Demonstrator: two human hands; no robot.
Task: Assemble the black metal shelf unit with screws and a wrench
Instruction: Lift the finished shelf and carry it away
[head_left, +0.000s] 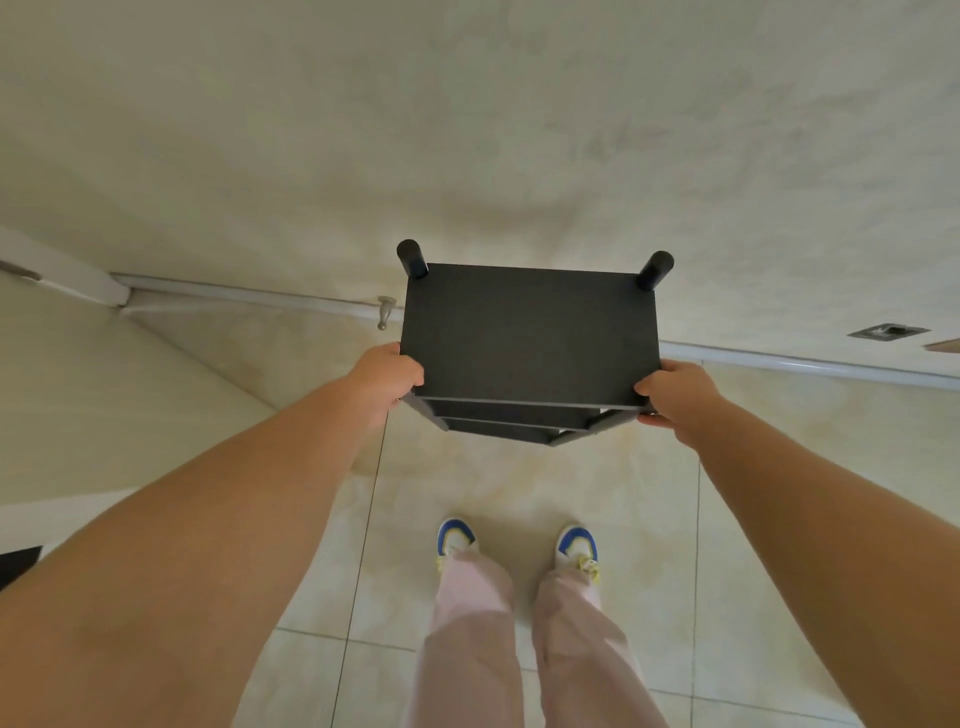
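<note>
Beige glossy floor tiles (649, 519) with thin grout lines, cream wall (467, 130) ahead, white baseboard (779, 358) along its foot. Black metal shelf unit (530, 332) stands close to the wall, seen from above: flat top panel, two lower tiers showing under the near edge, two round black post ends (412, 255) sticking up at the far corners. Both arms stretched forward and down. Left hand (387, 376) grips the near-left corner of the top panel, thumb on top, fingers wrapped under. Right hand (675, 389) grips the near-right corner the same way. Metal door stopper (385, 309) on the floor by the baseboard, left of the unit. Metal plate (888, 331) set in the surface far right. Person's pink trousers (470, 623) and white-blue sneakers (456, 538) below, well short of the unit. No readable text or labels.
</note>
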